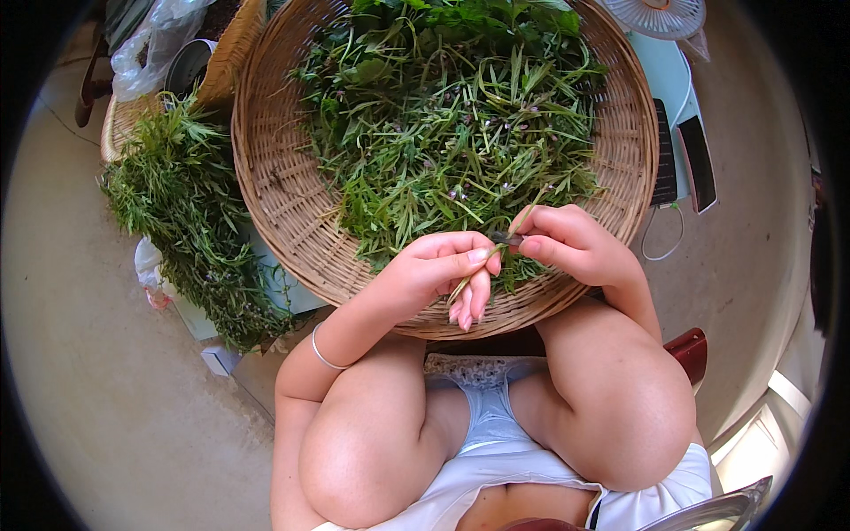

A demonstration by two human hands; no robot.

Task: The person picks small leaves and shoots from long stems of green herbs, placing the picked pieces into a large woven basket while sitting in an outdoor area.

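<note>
A wide round wicker basket (292, 219) stands before me, heaped with cut green herb pieces (425, 146), some bearing small purple flowers. Over its near edge, my left hand (458, 269) pinches a thin green plant stem (475, 269) between thumb and fingers. Close on its right, my right hand (564, 242) holds a small dark blade (507, 239) between thumb and forefinger, against the same stem. The stem's upper end rises past the right fingers over the cut herbs. The blade's handle, if it has one, is hidden by the fingers.
Left of the basket lies a big bundle of uncut leafy stalks (186, 219), beside a woven container (226, 60) and a plastic bag (156, 53). A smartphone (696, 162) and a dark keypad-like object (664, 152) lie to the right. A small box (220, 360) is on the floor.
</note>
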